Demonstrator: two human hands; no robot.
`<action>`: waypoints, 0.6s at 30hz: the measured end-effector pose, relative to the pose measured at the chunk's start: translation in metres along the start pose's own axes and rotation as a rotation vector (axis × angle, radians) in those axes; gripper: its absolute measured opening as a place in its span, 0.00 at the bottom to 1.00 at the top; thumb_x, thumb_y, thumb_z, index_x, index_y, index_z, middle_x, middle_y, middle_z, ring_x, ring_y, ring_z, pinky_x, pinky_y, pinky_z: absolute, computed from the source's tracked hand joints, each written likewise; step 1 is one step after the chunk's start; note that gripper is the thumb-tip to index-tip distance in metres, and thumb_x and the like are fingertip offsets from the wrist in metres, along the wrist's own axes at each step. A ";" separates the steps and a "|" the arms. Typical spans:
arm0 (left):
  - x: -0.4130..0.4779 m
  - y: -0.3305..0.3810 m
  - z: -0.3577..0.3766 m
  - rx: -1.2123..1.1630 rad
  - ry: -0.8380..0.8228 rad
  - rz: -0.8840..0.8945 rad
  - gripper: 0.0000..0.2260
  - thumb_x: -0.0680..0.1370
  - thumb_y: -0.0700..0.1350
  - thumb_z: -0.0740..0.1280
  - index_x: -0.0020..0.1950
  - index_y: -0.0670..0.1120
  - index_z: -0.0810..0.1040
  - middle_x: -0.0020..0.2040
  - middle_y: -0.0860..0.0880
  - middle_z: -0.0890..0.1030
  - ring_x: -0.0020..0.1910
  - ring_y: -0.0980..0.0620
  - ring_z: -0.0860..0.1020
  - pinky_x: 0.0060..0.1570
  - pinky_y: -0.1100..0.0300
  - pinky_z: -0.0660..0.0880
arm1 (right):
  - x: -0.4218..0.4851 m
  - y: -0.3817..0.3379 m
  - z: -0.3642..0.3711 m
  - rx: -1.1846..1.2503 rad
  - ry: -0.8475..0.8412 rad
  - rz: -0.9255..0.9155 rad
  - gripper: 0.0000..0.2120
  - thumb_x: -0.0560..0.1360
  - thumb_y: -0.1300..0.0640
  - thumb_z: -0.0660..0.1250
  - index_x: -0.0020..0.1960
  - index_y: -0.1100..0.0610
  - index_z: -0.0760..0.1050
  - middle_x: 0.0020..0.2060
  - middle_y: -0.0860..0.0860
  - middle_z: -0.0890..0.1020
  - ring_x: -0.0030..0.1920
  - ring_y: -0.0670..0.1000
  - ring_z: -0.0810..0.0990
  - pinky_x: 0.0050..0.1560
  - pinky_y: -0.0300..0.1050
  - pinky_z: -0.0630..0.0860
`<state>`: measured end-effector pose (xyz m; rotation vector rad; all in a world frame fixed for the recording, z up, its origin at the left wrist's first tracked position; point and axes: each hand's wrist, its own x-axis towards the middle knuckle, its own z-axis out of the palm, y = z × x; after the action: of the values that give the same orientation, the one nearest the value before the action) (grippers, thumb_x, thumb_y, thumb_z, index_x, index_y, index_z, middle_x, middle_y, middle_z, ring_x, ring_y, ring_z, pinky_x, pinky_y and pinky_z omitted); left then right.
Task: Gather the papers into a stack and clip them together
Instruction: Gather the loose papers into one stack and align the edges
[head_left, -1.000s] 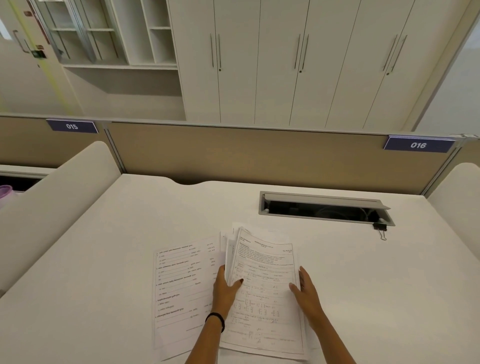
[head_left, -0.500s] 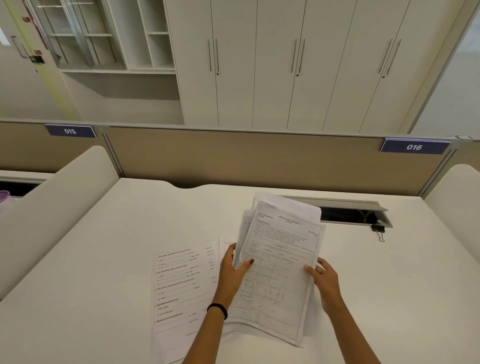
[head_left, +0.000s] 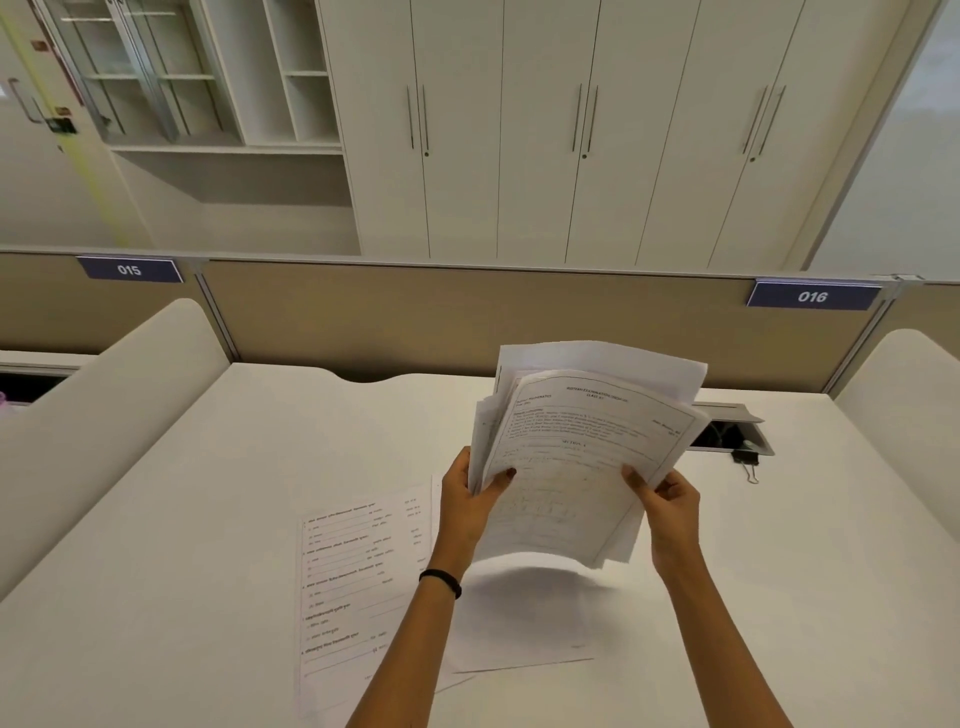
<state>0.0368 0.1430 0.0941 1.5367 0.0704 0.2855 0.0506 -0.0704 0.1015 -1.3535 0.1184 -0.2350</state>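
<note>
Head view. The left hand (head_left: 467, 499) and right hand (head_left: 670, 501) pinch a loose sheaf of papers (head_left: 582, 457) at its 2 side edges, fingers (head_left: 636, 478) closed on it, lifted clear of the desk (head_left: 208, 519), probably so the uneven edges can be squared. The printed sheets are fanned and bowed. Below and left of the fingers, 1 printed sheet (head_left: 358, 582) and a blank sheet (head_left: 519, 623) lie flat, ungathered. Right of the fingers, the binder clip (head_left: 745, 462) waits untouched.
</note>
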 end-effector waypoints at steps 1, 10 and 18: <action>0.001 0.000 0.001 -0.008 0.006 0.004 0.12 0.73 0.45 0.70 0.54 0.55 0.74 0.48 0.53 0.80 0.47 0.53 0.80 0.37 0.68 0.79 | -0.001 -0.001 0.001 -0.015 -0.008 -0.009 0.05 0.70 0.65 0.69 0.42 0.56 0.77 0.42 0.52 0.82 0.42 0.54 0.80 0.43 0.46 0.77; -0.005 -0.008 0.000 -0.016 -0.052 -0.091 0.11 0.72 0.43 0.71 0.52 0.53 0.77 0.47 0.53 0.81 0.47 0.53 0.80 0.36 0.66 0.78 | -0.009 0.008 -0.004 -0.183 -0.080 -0.005 0.10 0.71 0.62 0.69 0.52 0.60 0.77 0.45 0.53 0.82 0.44 0.54 0.80 0.41 0.44 0.77; -0.011 -0.038 0.000 0.078 -0.221 -0.199 0.20 0.71 0.45 0.73 0.61 0.51 0.73 0.55 0.49 0.79 0.56 0.51 0.77 0.45 0.64 0.78 | -0.022 0.019 -0.011 -0.246 -0.169 0.108 0.12 0.71 0.62 0.70 0.53 0.57 0.76 0.46 0.51 0.81 0.47 0.51 0.79 0.40 0.42 0.77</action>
<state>0.0319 0.1399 0.0547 1.6161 0.0598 -0.0457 0.0291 -0.0719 0.0795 -1.6004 0.0804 -0.0140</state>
